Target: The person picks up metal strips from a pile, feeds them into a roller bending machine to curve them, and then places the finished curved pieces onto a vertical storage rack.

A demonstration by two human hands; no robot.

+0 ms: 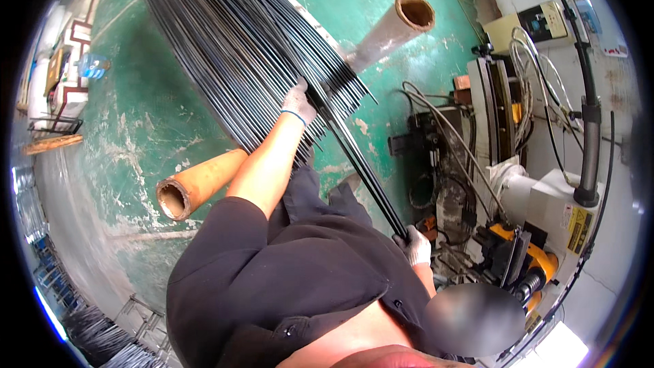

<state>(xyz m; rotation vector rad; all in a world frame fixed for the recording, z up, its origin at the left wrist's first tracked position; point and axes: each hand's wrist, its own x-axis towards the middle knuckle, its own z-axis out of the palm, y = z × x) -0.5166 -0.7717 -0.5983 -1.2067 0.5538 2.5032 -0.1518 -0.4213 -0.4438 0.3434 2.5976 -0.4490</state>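
We're on a green floor point(146, 95), scuffed pale in spots, with an orange-brown tube point(204, 180) poking out beside us and a white-and-orange machine point(545, 232) by the wall on our right. Past that there's a big spread of black rods point(225, 41) and a greyish tube point(388, 37) on its far side. Our held bundle point(364, 174) is long and thin, slanting from our right side up and left over the spread. Right hand point(417, 248), gloved and tucked near our body, is wrapped round the near end; gloved left hand point(299, 102) reaches way out, arm nearly straight, gripping it farther along.
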